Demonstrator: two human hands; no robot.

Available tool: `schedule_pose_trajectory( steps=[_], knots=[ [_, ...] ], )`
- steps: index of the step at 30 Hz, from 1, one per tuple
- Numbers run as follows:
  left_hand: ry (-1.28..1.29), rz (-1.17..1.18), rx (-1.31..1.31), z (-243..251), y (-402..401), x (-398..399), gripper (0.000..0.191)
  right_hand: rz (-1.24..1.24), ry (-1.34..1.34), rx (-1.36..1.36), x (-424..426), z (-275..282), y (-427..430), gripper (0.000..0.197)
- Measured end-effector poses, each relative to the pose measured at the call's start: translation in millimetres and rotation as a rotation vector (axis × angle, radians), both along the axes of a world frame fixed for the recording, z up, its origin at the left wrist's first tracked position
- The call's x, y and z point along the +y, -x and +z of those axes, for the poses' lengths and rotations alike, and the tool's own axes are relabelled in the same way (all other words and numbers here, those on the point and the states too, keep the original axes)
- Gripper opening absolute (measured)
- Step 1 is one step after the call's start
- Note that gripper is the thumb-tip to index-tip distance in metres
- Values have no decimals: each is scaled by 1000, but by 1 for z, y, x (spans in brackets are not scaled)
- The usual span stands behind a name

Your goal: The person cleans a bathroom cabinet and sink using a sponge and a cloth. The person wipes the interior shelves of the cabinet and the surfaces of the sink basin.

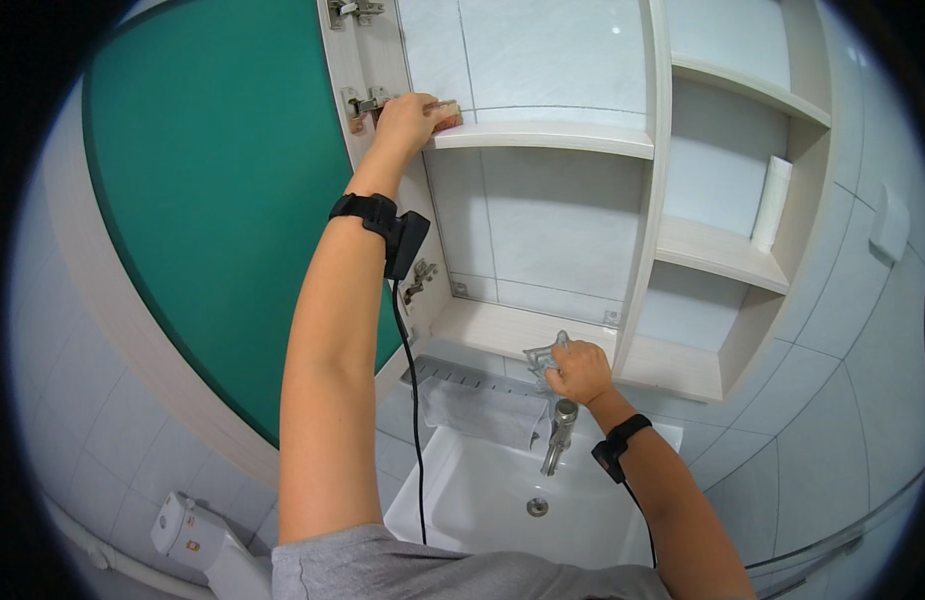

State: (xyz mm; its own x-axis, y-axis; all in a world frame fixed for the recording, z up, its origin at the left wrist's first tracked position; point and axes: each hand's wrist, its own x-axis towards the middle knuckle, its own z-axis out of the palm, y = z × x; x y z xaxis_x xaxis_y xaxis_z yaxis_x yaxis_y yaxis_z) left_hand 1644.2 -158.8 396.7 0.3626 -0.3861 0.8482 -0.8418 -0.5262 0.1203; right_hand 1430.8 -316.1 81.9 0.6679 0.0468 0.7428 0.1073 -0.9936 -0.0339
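Note:
My left hand [408, 124] reaches up to the middle shelf [545, 139] of an open wall cabinet. Its fingers are closed around a small red and yellowish item [450, 114] at the shelf's left end; the fingers partly cover it, and what it is stays unclear. Lower down, my right hand [582, 370] grips a crumpled, thin grey item [542, 357], perhaps a cloth or a plastic bag. That hand is just above the chrome faucet [560, 431], before the cabinet's bottom board [485, 319].
The cabinet door [215, 187], green inside, swings out left on metal hinges [372, 101]. A grey towel [481, 412] hangs behind the white sink [470, 495]. A white roll [772, 202] stands in the right-hand compartments. A toilet tank [189, 529] is at lower left. Black cables run from both wrist straps.

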Motion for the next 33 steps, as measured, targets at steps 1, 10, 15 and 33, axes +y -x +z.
schedule_pose_trajectory(
  steps=[1, 10, 15, 33],
  knots=[
    [16, -15, 67, 0, 9, 1, 28, 3, -3, 1, 0, -1, -1, 19],
    [160, -18, -244, -30, 26, 28, 29, 9, -50, 24, 12, 11, 3, 18],
    [218, -190, -255, -68, 80, 48, 27, -56, -211, 112, 14, 11, 8, 21],
    [-340, -849, 629, -214, 135, 13, 42, 364, -1166, 287, 22, 75, 38, 20]
  ],
)
